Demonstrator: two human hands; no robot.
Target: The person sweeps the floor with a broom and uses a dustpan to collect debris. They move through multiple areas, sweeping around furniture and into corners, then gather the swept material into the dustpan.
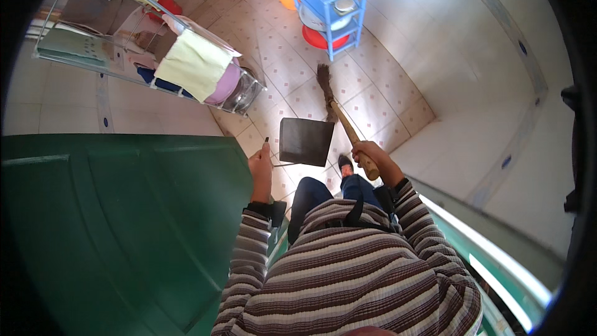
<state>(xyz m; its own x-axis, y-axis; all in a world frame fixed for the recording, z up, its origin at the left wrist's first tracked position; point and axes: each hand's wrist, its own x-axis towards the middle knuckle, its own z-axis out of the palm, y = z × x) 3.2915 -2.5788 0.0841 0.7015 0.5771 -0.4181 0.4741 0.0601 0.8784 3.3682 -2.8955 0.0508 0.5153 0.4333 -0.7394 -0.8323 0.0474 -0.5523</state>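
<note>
Left hand: the left hand [261, 171] is clenched on the thin handle of a dark dustpan [305, 142], which hangs just right of and slightly beyond the hand, its flat face turned up toward the camera
Right hand: the right hand [371, 158] is wrapped tight round the wooden handle of a broom [339, 115]
Broom: the stick runs from the right hand away to the far left, and the dark bristle head rests on the tiled floor [379, 93] beyond the dustpan's far right corner
Between the hands: the dustpan sits between the two hands, its right edge close to the broom stick
Left side: a green door [118, 224] fills the near left
Far side: a blue shelf rack [333, 6] stands on the floor far from both hands
Upper left: a wire rack [99, 56] carries a pale yellow cloth [194, 65]
</note>
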